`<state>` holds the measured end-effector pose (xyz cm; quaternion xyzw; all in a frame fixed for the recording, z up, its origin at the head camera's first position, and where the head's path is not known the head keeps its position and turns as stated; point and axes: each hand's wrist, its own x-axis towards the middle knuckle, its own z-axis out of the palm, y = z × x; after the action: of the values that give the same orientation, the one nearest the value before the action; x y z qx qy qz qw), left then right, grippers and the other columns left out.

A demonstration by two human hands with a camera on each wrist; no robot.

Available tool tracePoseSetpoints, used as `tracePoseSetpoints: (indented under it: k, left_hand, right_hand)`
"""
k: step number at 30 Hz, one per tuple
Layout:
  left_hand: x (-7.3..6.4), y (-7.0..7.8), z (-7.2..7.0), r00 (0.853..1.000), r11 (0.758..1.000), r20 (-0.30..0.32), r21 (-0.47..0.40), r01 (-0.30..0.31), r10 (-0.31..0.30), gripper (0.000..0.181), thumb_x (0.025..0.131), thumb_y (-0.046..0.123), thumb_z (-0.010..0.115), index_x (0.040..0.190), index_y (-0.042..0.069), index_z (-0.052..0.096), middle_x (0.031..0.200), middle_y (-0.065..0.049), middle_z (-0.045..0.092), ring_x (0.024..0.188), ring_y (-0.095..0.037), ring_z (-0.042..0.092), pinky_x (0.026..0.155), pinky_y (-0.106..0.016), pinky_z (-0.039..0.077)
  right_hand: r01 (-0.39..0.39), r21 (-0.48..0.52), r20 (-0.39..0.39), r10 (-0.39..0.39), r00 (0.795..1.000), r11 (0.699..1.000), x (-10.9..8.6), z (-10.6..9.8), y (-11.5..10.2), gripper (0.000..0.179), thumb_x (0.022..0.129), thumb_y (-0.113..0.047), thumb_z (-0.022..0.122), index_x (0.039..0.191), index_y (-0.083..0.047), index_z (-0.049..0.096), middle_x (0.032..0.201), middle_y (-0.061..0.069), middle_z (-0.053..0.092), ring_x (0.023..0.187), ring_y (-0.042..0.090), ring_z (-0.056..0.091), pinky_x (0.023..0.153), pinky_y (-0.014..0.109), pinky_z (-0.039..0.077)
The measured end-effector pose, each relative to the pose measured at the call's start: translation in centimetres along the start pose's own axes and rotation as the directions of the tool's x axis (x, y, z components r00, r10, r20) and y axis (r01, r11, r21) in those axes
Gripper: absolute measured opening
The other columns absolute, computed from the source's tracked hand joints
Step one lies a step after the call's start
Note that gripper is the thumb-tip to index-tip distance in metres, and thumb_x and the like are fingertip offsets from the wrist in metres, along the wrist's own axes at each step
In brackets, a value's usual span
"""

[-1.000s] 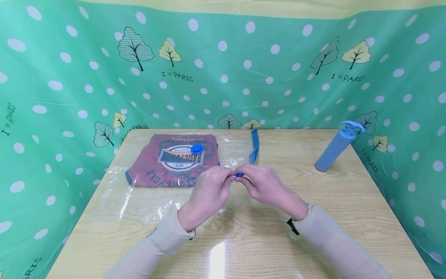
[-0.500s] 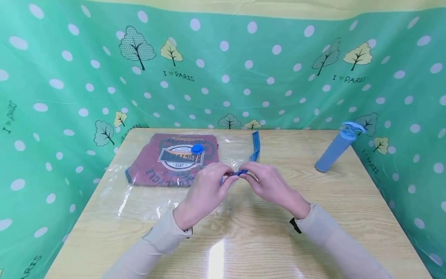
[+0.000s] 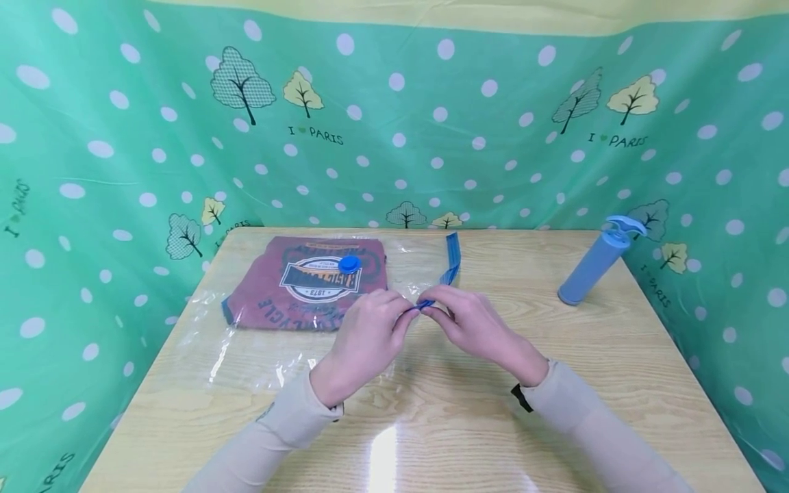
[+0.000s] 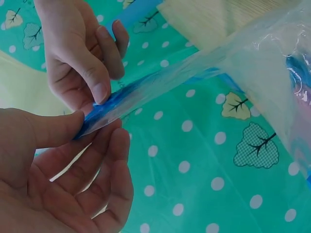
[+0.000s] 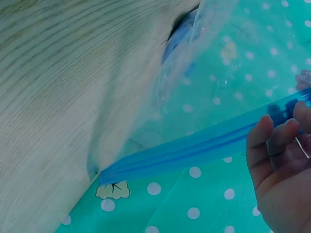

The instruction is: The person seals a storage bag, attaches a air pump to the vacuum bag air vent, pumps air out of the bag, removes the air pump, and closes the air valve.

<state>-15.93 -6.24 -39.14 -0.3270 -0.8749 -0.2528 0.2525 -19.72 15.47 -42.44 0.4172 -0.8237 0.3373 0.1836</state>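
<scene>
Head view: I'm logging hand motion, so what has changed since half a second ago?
The left hand has edged slightly towards the right hand, and less of the blue strip shows between them. Nothing visibly let go; both hands still pinch the strip. Maroon garment and pump stayed put.

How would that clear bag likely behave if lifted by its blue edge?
The clear bag will probably hang floppy, as it looks thin and creased and its blue strip visibly bends. The folded garment inside may slide or sag, since the bag lies loose around it. The bag could also be slippery, judging by its glossy highlights.
</scene>
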Motion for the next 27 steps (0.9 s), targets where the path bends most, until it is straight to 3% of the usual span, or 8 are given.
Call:
tracePoseSetpoints:
  k: [9,13,20,27]
  left_hand:
    - [-0.1,0.1,0.0,0.999,0.999,-0.043,0.034,-0.017,0.019,0.01,0.091,0.007,0.083,0.083,0.01,0.078,0.077,0.002,0.071,0.07,-0.016,0.063,0.061,-0.032,0.047]
    - [-0.2,0.1,0.1,0.997,0.999,-0.066,0.037,-0.035,0.037,0.01,0.09,0.006,0.084,0.082,0.01,0.079,0.077,0.003,0.071,0.071,-0.016,0.064,0.063,-0.034,0.048]
    - [-0.4,0.3,0.3,0.993,0.999,-0.109,0.022,-0.05,0.052,0.008,0.09,0.007,0.084,0.083,0.01,0.08,0.078,0.002,0.074,0.072,-0.017,0.067,0.065,-0.034,0.049]
    - [-0.3,0.3,0.3,0.997,1.0,-0.078,0.015,-0.019,0.021,0.008,0.092,0.01,0.082,0.085,0.01,0.079,0.077,0.002,0.072,0.069,-0.017,0.065,0.061,-0.032,0.047]
  right_hand:
    - [0.062,-0.015,-0.029,-0.063,0.998,0.998,0.1,0.4,0.4,0.022,0.094,0.005,0.075,0.111,-0.008,0.071,0.106,0.002,0.074,0.088,0.013,0.07,0.072,0.032,0.059]
    - [0.078,-0.029,-0.057,-0.08,0.995,0.997,-0.1,0.7,0.6,0.022,0.093,0.006,0.075,0.109,-0.008,0.07,0.103,0.002,0.074,0.079,0.012,0.067,0.065,0.029,0.057]
    - [0.037,-0.049,-0.096,-0.042,0.995,0.998,-0.7,1.0,1.5,0.018,0.095,0.003,0.075,0.106,-0.01,0.07,0.1,0.0,0.072,0.071,0.009,0.061,0.057,0.025,0.051]
    - [-0.038,-0.07,-0.098,0.031,0.995,0.997,-0.8,0.9,2.1,0.017,0.094,0.002,0.077,0.106,-0.009,0.071,0.098,-0.001,0.072,0.062,0.007,0.052,0.051,0.025,0.044]
